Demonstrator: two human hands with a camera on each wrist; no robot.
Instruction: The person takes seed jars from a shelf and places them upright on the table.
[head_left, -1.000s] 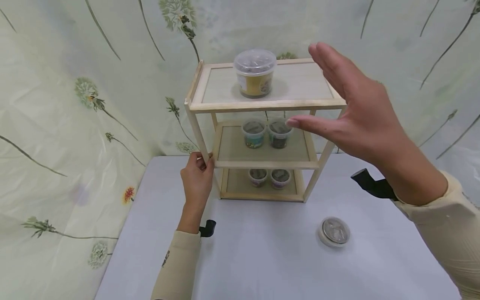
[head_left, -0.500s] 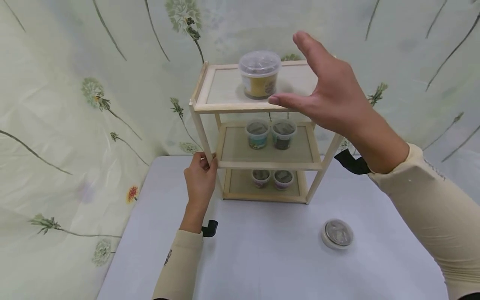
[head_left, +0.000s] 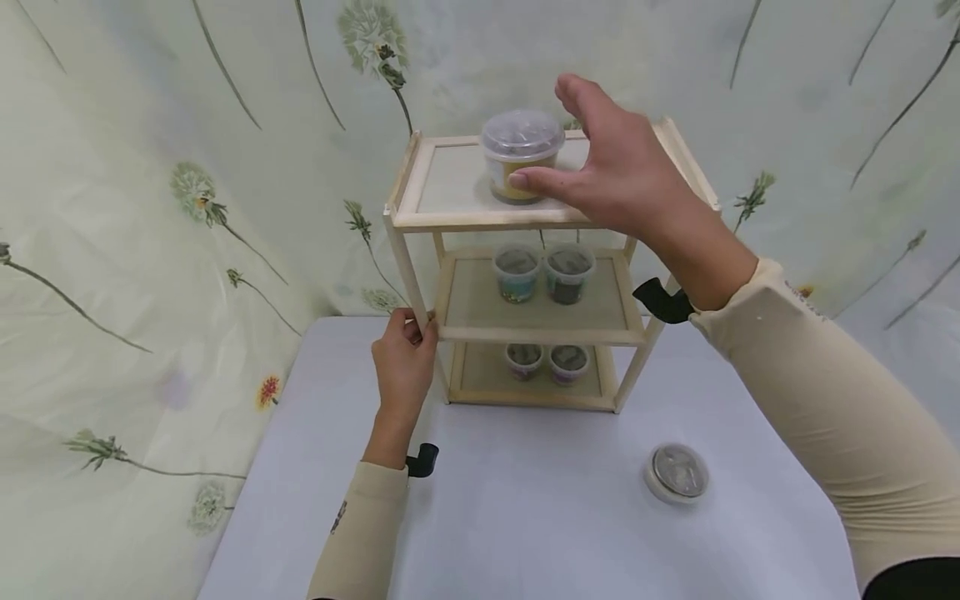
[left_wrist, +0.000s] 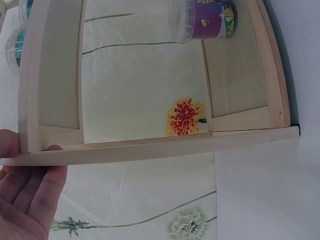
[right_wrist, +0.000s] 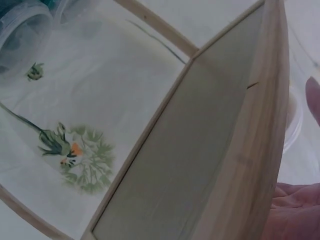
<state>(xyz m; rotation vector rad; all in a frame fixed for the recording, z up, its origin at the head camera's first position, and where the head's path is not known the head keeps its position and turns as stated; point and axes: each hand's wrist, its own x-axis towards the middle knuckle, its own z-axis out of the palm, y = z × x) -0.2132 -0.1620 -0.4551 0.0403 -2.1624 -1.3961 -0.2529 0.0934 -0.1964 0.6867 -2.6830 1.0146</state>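
Observation:
A three-tier wooden shelf rack [head_left: 540,336] stands at the back of the white table. My left hand [head_left: 405,362] grips its front left post [left_wrist: 140,154] at middle-shelf height, thumb and fingers on either side. On the top shelf sits a clear-lidded tub with a yellow label [head_left: 522,143]. My right hand [head_left: 630,171] is at the tub's right side, thumb extended and fingers spread, the thumb overlapping the yellow label in the head view. In the right wrist view, the top shelf's wooden rail [right_wrist: 245,155] hides most of that hand.
Two smaller lidded tubs, one blue [head_left: 517,275] and one dark [head_left: 567,275], stand on the middle shelf. Two purple tubs [head_left: 524,362] are on the bottom shelf. A round lidded container [head_left: 677,472] sits on the table at front right. Flower-print cloth [head_left: 187,250] hangs behind.
My right hand has moved left and inward from beside the rack's right end to the yellow-labelled tub, fingers still spread. My left hand keeps its grip on the post.

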